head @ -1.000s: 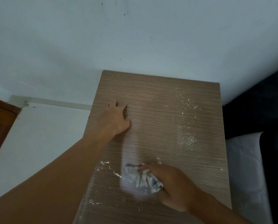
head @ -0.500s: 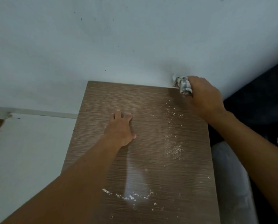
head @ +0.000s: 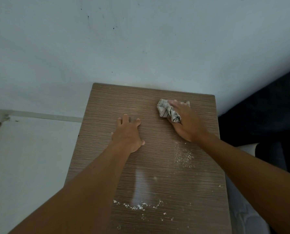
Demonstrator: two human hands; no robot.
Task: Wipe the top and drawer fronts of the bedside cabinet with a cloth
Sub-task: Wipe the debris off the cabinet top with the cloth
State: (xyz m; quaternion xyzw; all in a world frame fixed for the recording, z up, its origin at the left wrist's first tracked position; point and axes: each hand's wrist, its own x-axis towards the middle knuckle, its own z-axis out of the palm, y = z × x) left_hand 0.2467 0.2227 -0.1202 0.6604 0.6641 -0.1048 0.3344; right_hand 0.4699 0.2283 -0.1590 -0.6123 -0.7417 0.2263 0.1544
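Note:
The bedside cabinet's brown wood-grain top (head: 157, 174) fills the middle of the view, its back edge against the wall. My right hand (head: 186, 125) presses a crumpled white checked cloth (head: 166, 110) onto the far right part of the top. My left hand (head: 128, 135) lies flat on the top at mid-left, fingers spread, holding nothing. White crumbs (head: 183, 157) lie just behind my right wrist, and a line of white crumbs (head: 137, 206) sits near the front edge. The drawer fronts are out of sight.
A pale blue-grey wall (head: 140, 39) stands right behind the cabinet. A white surface (head: 31, 157) lies to the left. On the right are dark fabric (head: 262, 115) and a white mattress edge (head: 245, 217), close to the cabinet's side.
My right hand with the cloth went from the front of the top to the back right corner, then came a little forward and left. My left hand stayed flat on the top.

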